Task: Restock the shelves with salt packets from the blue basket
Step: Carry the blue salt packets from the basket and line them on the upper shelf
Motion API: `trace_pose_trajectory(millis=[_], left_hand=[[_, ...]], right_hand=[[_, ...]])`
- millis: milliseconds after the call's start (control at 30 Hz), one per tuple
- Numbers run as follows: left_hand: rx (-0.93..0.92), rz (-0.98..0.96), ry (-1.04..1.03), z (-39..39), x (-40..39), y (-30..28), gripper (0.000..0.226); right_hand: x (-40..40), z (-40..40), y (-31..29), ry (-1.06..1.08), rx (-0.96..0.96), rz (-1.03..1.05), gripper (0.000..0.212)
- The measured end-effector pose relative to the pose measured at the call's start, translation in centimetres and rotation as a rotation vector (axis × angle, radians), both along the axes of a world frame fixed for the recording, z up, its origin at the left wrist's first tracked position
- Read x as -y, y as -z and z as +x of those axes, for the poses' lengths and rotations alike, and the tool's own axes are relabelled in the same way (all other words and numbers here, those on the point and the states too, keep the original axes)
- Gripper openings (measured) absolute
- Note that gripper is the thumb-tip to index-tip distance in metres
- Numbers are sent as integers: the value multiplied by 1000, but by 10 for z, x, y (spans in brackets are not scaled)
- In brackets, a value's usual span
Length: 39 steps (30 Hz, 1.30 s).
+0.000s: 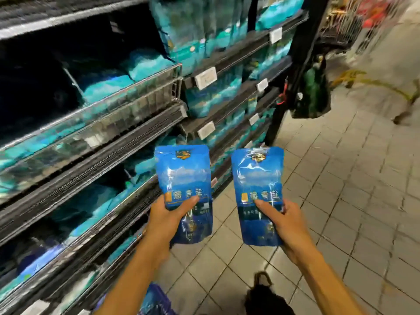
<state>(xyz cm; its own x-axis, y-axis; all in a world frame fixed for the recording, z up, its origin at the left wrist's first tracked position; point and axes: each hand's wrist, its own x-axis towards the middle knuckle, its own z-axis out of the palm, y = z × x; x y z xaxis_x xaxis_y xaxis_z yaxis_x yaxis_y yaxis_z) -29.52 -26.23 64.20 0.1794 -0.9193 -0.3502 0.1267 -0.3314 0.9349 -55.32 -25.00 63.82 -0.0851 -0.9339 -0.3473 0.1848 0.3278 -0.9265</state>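
Hands: left hand [164, 215] is gripping one salt packet [184, 189] by its lower half, thumb across the front; right hand [287, 220] is gripping a second packet [259, 192] likewise.
Hold: both packets are standing upright, labels facing up, probably for shelving face-out.
Shelves [95, 137]: lying just left, partly stocked.
Blue basket [156, 300]: sitting low, beneath the left forearm.
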Motion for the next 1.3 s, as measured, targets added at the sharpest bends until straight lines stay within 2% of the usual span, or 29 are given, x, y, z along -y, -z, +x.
trace_pose_trajectory(millis=[133, 300, 433, 533, 700, 833, 1000, 1167, 1300], left_hand=[[-6, -72, -17, -76, 55, -17, 51], [-2, -175, -54, -154, 120, -44, 62], [50, -233, -108, -189, 163, -74, 71], [92, -326, -119, -200, 195, -104, 63], [140, -500, -159, -197, 256, -158, 40], [163, -669, -275, -177, 308, -204, 42], [256, -860, -372, -130, 354, -276, 29], [323, -906, -473, -89, 382, -340, 22], [291, -855, -501, -65, 404, -359, 28]], right_hand=[[49, -74, -17, 46, -17, -88, 46], [121, -159, -44, -22, -67, -178, 49], [181, -196, -65, -76, -57, -276, 47], [231, -206, -87, -127, -45, -393, 48], [325, -193, -131, -199, -59, -611, 47], [398, -163, -180, -283, -33, -762, 40], [472, -110, -252, -328, 26, -908, 21], [522, -54, -316, -391, 41, -1043, 14], [553, -6, -349, -494, 153, -959, 20]])
